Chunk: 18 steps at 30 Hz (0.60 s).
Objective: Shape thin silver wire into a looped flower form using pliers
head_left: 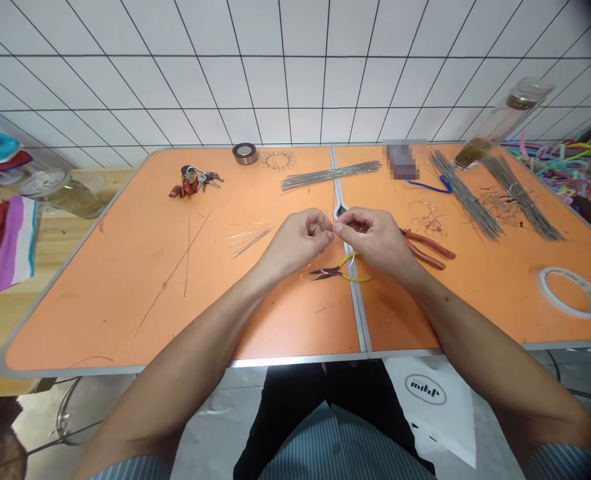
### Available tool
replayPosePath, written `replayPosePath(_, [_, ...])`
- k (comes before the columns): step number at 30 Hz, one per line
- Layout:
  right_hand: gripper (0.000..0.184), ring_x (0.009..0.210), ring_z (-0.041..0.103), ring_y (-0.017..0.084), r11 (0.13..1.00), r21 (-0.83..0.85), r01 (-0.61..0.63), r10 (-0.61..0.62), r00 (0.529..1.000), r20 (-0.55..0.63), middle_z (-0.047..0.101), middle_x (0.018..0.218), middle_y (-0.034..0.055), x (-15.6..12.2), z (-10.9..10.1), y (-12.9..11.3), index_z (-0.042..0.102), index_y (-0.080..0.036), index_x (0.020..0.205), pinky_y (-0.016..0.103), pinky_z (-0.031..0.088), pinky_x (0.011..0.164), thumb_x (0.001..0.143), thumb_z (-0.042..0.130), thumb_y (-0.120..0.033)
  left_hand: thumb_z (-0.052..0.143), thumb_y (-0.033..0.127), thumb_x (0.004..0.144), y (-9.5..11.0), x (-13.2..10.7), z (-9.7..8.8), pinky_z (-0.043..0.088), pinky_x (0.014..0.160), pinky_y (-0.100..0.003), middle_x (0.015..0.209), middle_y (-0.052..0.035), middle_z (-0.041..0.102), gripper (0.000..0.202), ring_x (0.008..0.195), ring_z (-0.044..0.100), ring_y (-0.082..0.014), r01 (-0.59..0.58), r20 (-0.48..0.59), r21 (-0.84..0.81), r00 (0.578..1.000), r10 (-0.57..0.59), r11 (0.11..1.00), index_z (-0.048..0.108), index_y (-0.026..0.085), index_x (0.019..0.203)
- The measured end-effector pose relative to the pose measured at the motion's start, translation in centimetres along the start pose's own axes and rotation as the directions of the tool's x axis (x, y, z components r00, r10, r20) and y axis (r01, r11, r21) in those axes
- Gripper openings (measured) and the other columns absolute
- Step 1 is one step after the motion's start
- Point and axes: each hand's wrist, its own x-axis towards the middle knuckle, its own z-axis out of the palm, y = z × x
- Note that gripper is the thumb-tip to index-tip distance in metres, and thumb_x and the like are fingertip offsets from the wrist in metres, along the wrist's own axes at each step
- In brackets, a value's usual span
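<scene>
My left hand (305, 240) and my right hand (370, 237) meet fingertip to fingertip above the table's middle seam. Both are closed in a pinch; whatever lies between the fingers is too small to make out. Just below them are small pliers with yellow handles (358, 278), their dark jaws pointing left. Larger pliers with red-orange handles (430, 248) lie partly hidden behind my right hand. Left of my left hand are several short thin wires (250, 239). Two longer thin wires (172, 273) cross farther left.
Wire bundles (331, 175) (465, 195) lie toward the back and right. Black tape (245, 154), keys (201, 179) and a white ring (545, 287) rest on the orange table (125, 267). A tall clear jar (505, 120) stands at back right, near colourful pipe cleaners (565, 173).
</scene>
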Motion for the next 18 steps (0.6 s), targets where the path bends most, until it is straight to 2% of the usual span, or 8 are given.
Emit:
replayPosePath(9, [0.015,0.073,0.054,0.015,0.997,0.073,-0.017,0.015,0.999,0.036,0.066,0.077,0.0003,0.2,-0.3,-0.1,0.072,-0.019,0.080,0.032,0.040,0.067,0.089,0.071,-0.031,0.071,0.018,0.076,0.6,-0.3,0.1,0.041,0.053,-0.024,0.065,0.0028,0.061,0.002,0.053,0.051,-0.0085,0.043,0.066,-0.040,0.997,-0.040,0.998,0.070,0.018,0.074])
replayPosePath(14, [0.016,0.074,0.054,0.017,0.999,0.050,0.014,-0.016,0.999,0.035,0.065,0.077,0.0016,0.4,-0.2,0.4,0.070,-0.021,0.079,0.033,0.041,0.068,0.091,0.069,-0.031,0.078,0.023,0.075,-0.1,-0.2,0.1,0.037,0.052,-0.024,0.064,0.0010,0.063,0.007,0.055,0.054,-0.0101,0.070,0.064,-0.044,0.996,-0.067,0.997,0.073,0.018,0.075])
replayPosePath(18, [0.018,0.075,0.055,0.018,0.994,0.106,0.003,-0.007,0.999,0.037,0.066,0.078,0.0030,0.3,-0.3,0.0,0.068,-0.021,0.076,0.032,0.043,0.067,0.089,0.072,-0.034,0.083,0.027,0.076,-0.7,0.0,0.0,0.037,0.054,-0.025,0.065,0.0000,0.066,0.011,0.055,0.054,-0.0104,0.046,0.059,-0.046,0.997,-0.044,0.998,0.076,0.019,0.079])
